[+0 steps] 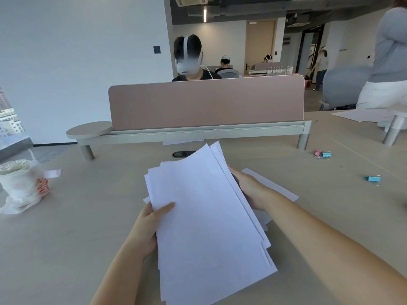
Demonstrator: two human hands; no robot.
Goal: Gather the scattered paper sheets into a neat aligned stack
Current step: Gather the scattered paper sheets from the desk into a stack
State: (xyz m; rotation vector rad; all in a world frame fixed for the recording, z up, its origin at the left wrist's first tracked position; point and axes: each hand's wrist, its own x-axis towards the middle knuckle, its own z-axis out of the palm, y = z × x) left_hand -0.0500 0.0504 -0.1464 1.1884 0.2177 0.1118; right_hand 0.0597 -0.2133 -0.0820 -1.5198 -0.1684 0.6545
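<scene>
A loose bundle of white paper sheets [204,216] is lifted off the beige table [77,227], tilted toward me, its edges fanned and uneven at the top and right. My left hand [149,225] grips the bundle's left edge, thumb lying on the top sheet. My right hand [248,188] holds the right edge from behind, fingers mostly hidden by the paper. One more white sheet [275,186] lies flat on the table under my right wrist.
A pink desk divider [207,102] on a raised shelf stands behind the papers, with a person seated beyond it. A white plastic bag [22,186] sits at the left. Blue and pink binder clips [323,154] and another blue clip [374,178] lie at right. Another sheet [363,114] rests far right.
</scene>
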